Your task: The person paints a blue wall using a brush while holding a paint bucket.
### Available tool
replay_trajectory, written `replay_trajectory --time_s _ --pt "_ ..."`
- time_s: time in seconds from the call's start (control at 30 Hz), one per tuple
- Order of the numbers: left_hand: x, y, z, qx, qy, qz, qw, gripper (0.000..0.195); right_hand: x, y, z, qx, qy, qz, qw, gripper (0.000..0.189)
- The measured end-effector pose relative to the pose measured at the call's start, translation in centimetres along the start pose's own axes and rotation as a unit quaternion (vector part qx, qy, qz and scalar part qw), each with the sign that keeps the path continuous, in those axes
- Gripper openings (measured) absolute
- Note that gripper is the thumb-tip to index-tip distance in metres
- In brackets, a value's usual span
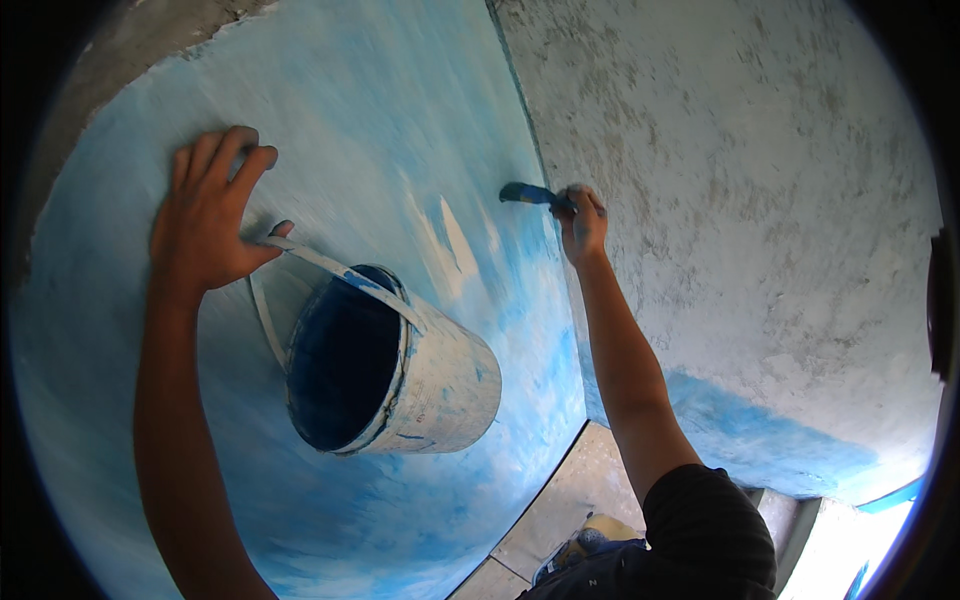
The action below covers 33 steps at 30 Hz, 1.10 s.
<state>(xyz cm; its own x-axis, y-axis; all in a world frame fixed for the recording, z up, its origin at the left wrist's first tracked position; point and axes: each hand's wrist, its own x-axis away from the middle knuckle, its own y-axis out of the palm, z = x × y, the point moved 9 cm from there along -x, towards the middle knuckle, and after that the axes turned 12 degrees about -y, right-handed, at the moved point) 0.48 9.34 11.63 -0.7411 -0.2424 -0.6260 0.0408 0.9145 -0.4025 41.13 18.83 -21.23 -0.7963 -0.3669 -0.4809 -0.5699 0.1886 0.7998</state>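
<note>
My left hand (206, 206) rests against the light blue painted wall (330, 135), its fingers spread and bent. The handle (341, 274) of a white plastic bucket (450, 375) is hooked over its thumb. The bucket hangs tilted, with its mouth towards the left and dark blue paint visible inside. Paint smears mark its outside and rim. My right hand (585, 221) grips a paintbrush (529, 193) close to the wall corner. The brush's dark bristles point left at the blue wall; whether they touch it I cannot tell.
To the right of the corner stands a grey, patchy wall (750, 187) with a blue painted area (750, 427) low down. Pale floor tiles (547, 517) lie below, where several partly hidden items (592, 536) sit beside my body. Bare cement (142, 45) borders the blue wall at upper left.
</note>
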Motion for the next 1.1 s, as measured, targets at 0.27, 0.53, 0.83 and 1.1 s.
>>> replay_trajectory --time_s 0.27,0.53,0.83,1.1 --pt "-0.5 0.5 0.4 0.011 0.005 0.002 1.0 0.077 11.8 -19.1 8.3 0.21 0.128 0.12 0.962 0.011" --pt "-0.8 0.5 0.3 0.018 -0.005 -0.022 1.0 0.072 0.6 -7.7 4.2 0.361 0.022 -0.085 0.928 0.018" --pt "-0.3 0.5 0.3 0.008 0.013 0.006 1.0 0.076 -1.0 -9.8 4.5 -0.054 -0.001 0.118 0.992 0.017" --pt "-0.3 0.6 0.0 0.021 0.007 0.01 1.0 0.076 10.4 -24.9 10.6 0.342 0.149 0.163 0.913 0.016"
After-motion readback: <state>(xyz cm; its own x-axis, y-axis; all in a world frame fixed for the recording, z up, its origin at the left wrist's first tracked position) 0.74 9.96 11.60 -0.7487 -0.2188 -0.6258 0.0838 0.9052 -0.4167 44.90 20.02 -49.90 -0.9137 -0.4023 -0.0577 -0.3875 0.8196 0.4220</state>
